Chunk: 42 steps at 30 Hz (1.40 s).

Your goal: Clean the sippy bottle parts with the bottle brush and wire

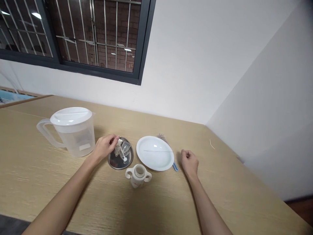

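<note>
My left hand [106,145] is closed in a pinch at the left rim of a round metal tray [112,163]. Its fingertips meet the upper end of a white straw piece [122,151] with a small knob at its lower end. Clear plastic cup parts [125,147] lie on the tray around it. To the right, my right hand [189,162] is closed on the end of a thin wire-like rod [158,151], which stretches left over a white oval plate [156,163]. A white two-handled baby cup [138,178], without a lid, stands in front of both.
A lidded translucent pitcher [75,137] stands left of the tray. A blue handle [175,166] and greyish bristles [162,137] show at the plate's edges. A thin pale strip [211,144] lies at the right. Wall and barred window [97,36] are behind the table.
</note>
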Each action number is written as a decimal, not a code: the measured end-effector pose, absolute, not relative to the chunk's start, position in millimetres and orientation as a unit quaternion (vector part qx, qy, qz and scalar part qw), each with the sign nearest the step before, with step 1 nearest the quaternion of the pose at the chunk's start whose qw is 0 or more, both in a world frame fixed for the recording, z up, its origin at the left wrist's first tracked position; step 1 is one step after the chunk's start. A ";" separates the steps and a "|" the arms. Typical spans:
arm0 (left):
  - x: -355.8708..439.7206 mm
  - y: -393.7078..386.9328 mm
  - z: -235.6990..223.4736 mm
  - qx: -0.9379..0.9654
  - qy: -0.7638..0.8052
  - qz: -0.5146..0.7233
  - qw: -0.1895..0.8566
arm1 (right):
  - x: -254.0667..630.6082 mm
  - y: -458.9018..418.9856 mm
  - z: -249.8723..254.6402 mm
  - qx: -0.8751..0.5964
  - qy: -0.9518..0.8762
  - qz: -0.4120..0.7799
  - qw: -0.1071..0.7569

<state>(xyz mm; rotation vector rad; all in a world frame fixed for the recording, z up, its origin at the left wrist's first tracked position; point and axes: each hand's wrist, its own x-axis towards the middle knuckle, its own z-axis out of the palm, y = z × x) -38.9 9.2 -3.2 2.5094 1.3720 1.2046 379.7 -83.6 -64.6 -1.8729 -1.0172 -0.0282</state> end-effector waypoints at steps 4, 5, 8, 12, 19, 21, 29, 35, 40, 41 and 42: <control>-43.4 14.5 -3.3 0.824 0.457 0.334 0.036 | 380.3 -82.9 -65.0 -0.766 -0.423 -0.010 0.484; -44.6 15.6 -3.4 0.826 0.465 0.315 0.038 | 380.3 -82.9 -64.9 -0.765 -0.424 -0.010 0.485; -47.5 17.9 -3.8 0.827 0.495 0.261 0.042 | 380.0 -83.1 -64.1 -0.764 -0.426 -0.008 0.484; -48.7 19.0 -5.1 0.823 0.522 0.219 0.050 | 378.4 -84.0 -62.4 -0.763 -0.431 -0.008 0.482; -45.9 17.7 -6.9 0.826 0.519 0.208 0.067 | 377.2 -84.1 -61.9 -0.762 -0.435 -0.009 0.480; -44.9 18.2 -7.8 0.829 0.516 0.205 0.069 | 377.3 -83.9 -62.2 -0.760 -0.438 -0.008 0.480; -45.1 22.9 -11.8 0.859 0.465 0.206 0.067 | 376.4 -84.2 -62.1 -0.760 -0.436 -0.006 0.482; -43.6 15.7 -11.2 0.875 0.424 0.213 0.094 | 376.1 -84.7 -61.2 -0.758 -0.440 -0.004 0.481; -42.4 4.3 3.3 0.885 0.399 0.211 0.113 | 377.8 -83.3 -63.1 -0.757 -0.442 -0.004 0.481; -42.5 1.6 8.0 0.886 0.395 0.212 0.115 | 378.2 -82.8 -63.8 -0.757 -0.441 -0.005 0.482; -42.7 -1.0 12.9 0.887 0.391 0.214 0.118 | 378.5 -82.4 -64.3 -0.757 -0.441 -0.005 0.482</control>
